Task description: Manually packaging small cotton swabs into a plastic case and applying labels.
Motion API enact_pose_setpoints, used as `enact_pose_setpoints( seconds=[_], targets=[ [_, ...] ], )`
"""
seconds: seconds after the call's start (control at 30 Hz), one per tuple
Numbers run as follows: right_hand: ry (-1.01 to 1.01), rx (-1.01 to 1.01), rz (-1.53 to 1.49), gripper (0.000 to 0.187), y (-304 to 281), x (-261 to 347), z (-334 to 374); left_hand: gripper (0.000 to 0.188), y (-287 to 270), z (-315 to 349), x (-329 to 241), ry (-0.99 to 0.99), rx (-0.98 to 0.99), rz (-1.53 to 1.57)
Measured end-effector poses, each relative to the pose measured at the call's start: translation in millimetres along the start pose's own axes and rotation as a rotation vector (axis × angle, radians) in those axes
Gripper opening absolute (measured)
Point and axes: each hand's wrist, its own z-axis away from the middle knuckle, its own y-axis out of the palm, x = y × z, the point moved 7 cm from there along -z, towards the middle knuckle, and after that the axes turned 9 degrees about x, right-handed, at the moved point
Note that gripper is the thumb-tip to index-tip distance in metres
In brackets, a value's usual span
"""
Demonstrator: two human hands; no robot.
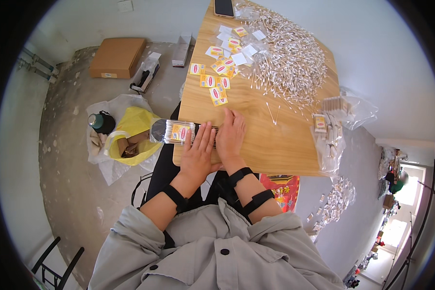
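At the table's near left edge lies a clear-bagged pack of cotton swabs [179, 132] with a yellow and white label card on it. My left hand [196, 153] rests flat over the right part of the pack, fingers stretched out. Beside it, my right hand [231, 136] lies palm down on the table, its fingers extended and slightly bent. Between the hands shows a narrow dark striped strip; what it is, I cannot make out. Ahead are scattered label cards [218, 95] and clear bags. Two loose swabs [274, 115] form a V right of my right hand.
A large heap of loose swabs [295, 58] covers the table's far right. Filled swab packs [320, 123] sit at the right edge, and a phone [224, 7] at the far edge. On the floor stand a yellow bag [147, 152], a dark bottle [101, 122] and a cardboard box [117, 57].
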Motion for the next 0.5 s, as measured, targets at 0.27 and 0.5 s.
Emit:
enact_pose_setpoints(
  seconds=[0.27,0.5],
  targets=[
    [-0.005,0.017,0.053,0.037,0.3,3.8,-1.6,0.082,-13.1,10.1,6.9,-0.041,0.039,-0.050],
    [-0.015,0.014,0.077,0.036,-0.5,4.8,-3.1,0.058,-38.0,13.6,31.3,-0.150,-0.117,-0.045]
  ],
)
